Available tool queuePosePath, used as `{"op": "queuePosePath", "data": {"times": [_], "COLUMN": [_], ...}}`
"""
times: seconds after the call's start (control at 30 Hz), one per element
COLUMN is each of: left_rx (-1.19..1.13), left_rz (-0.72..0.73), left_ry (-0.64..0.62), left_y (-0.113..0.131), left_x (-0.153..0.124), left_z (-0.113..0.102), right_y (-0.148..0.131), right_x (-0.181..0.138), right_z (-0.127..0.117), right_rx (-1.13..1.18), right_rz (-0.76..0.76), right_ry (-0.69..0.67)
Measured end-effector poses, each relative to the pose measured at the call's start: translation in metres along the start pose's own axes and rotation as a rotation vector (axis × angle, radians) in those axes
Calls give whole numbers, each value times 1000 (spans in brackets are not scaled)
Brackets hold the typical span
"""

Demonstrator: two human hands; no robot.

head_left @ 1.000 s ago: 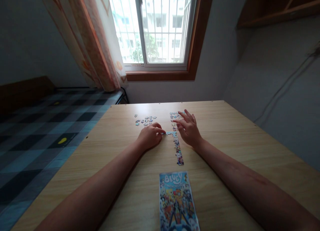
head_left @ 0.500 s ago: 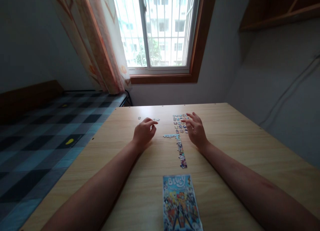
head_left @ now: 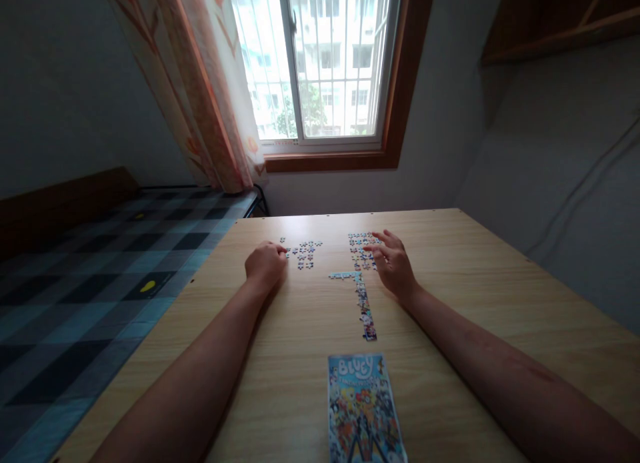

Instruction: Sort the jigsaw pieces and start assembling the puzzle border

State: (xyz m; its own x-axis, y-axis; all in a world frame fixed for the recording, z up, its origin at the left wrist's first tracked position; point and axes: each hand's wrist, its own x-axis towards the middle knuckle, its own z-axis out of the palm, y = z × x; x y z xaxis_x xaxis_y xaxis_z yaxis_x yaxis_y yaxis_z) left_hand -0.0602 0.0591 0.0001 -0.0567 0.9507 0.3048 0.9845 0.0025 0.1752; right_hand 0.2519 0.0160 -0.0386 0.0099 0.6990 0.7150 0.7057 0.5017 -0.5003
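A wooden table (head_left: 450, 296) carries a small jigsaw. A joined strip of pieces (head_left: 364, 303) runs toward me, with a short light-blue row (head_left: 343, 275) branching off to its left. My left hand (head_left: 265, 263) rests curled at the left end of a scatter of loose pieces (head_left: 305, 252), fingertips pinched at a piece there. My right hand (head_left: 394, 263) hovers with fingers spread beside another cluster of loose pieces (head_left: 361, 248) at the strip's far end. A colourful Bluey picture card (head_left: 364, 409) lies near the table's front edge.
A bed with a dark checked cover (head_left: 100, 276) stands left of the table. Behind the table are a barred window (head_left: 325, 63) and an orange-patterned curtain (head_left: 200, 89). A grey wall (head_left: 560, 183) runs along the right, with a wooden shelf (head_left: 555, 16) above.
My left hand left the light-blue row and moved left and farther away to the scattered pieces. My right hand stayed by the far cluster. The camera tilted slightly.
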Motion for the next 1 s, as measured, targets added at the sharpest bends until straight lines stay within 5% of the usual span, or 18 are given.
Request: {"op": "queuePosePath", "data": {"times": [0.47, 0.77, 1.0], "left_rx": [370, 289, 123], "left_rz": [111, 317, 378], "left_ry": [-415, -442, -404], "left_y": [37, 73, 59], "left_x": [-8, -36, -23], "left_z": [-48, -48, -54], "right_y": [-5, -11, -16], "right_x": [0, 0, 0], "right_z": [0, -4, -3], "right_rx": [-35, -3, 27], "right_rz": [-73, -131, -178], "right_ry": [-40, -10, -73]}}
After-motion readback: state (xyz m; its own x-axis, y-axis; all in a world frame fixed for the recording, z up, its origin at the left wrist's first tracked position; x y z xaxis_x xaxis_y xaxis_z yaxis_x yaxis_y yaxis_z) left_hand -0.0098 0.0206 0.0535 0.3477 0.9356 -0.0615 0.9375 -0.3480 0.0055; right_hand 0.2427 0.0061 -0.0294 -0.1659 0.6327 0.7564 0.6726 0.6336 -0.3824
